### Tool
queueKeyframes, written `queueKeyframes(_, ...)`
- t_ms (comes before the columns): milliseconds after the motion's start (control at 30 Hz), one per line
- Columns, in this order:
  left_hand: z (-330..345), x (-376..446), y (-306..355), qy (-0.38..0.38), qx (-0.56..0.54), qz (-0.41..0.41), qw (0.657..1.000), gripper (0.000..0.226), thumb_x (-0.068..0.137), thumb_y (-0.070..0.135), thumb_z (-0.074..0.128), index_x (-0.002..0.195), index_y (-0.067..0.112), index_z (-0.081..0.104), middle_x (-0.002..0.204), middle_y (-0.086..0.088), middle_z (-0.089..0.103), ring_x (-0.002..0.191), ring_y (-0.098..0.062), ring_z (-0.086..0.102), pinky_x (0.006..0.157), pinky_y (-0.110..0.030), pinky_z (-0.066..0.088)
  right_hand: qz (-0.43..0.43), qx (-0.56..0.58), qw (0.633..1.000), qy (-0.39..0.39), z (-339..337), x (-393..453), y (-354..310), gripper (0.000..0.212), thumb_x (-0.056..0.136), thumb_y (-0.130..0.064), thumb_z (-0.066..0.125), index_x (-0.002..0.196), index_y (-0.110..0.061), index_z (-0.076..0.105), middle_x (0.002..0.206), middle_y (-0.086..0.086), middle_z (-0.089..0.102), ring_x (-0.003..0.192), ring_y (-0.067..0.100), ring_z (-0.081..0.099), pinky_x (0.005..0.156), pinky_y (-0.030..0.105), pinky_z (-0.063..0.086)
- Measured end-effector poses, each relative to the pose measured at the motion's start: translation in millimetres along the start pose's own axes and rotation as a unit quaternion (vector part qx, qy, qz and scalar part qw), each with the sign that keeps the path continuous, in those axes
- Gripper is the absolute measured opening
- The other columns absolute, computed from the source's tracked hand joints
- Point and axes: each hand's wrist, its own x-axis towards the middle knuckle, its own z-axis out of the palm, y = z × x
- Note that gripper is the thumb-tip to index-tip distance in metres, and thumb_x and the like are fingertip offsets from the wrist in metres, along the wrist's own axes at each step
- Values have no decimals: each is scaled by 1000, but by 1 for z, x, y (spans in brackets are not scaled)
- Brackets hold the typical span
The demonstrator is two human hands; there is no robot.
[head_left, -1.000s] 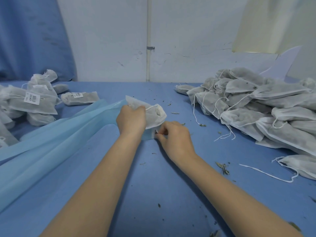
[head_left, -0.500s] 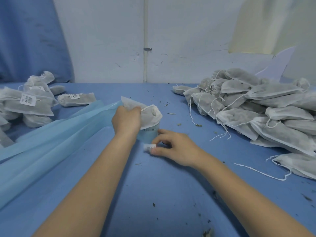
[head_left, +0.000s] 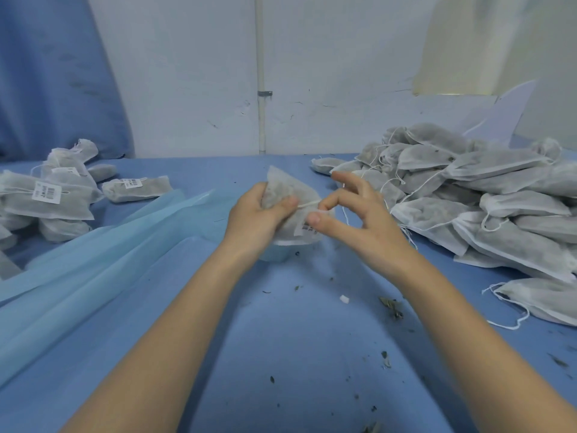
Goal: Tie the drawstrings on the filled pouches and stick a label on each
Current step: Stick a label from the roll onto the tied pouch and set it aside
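Few pouches [head_left: 46, 195] done w/ labels; big untied pile [head_left: 487, 195] left. Your left hand [head_left: 259, 217] grips one pouch [head_left: 281, 189], right hand [head_left: 359, 214] pinches its label [head_left: 309, 228].

We list three printed labels, none legible to us. One: a white barcode label [head_left: 47, 192] on the front pouch [head_left: 46, 204] of the left-hand pile; bars show, but the characters are too small to read. Two: a smaller white label [head_left: 132, 183] on the lone pouch [head_left: 137, 189] just right of that pile, its print blurred. Three: a white label [head_left: 307, 228] with dark marks on the held pouch [head_left: 288, 195], partly covered by the right hand [head_left: 359, 220], unreadable.
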Motion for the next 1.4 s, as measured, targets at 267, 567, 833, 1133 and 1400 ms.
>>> queueKeyframes(267,6,-8,0,-119,-36,-6,992,23,86,14,64,106,2,63,101,-12,70,88,-19,64,80,-33,47,8,-44,999,-3,-6,4,8,9,90,-29,63,81,-31,62,146,-7,35,139,8,22,109,25,21)
queueKeyframes(567,6,-9,1,-178,-154,-46,971,18,90,12,52,101,5,65,85,-3,71,76,-14,67,65,-20,51,-65,-73,992,75,1,6,11,16,86,-22,70,81,-29,56,109,-12,53,102,-7,49,87,3,29)
queueKeyframes(833,6,-11,-5,-163,-39,13,986,43,58,13,75,100,11,64,95,-7,72,88,-22,67,89,-43,50,13,79,994,72,1,8,17,28,85,-29,71,109,-32,59,98,-21,66,89,-8,60,71,4,41)
queueKeyframes(1133,17,-13,-5,-187,-59,-5,981,40,64,14,72,102,5,66,98,-11,72,90,-24,68,84,-36,52,2,15,981,192,8,11,18,18,82,-34,74,66,-38,65,64,-25,64,64,-10,55,64,7,39)
queueKeyframes(1400,25,-9,-3,-23,-160,-68,984,17,90,21,60,85,9,69,84,-9,72,75,-21,66,71,-31,49,61,113,988,88,5,0,26,68,69,-39,80,128,-41,45,121,-10,52,95,-12,57,77,6,44)
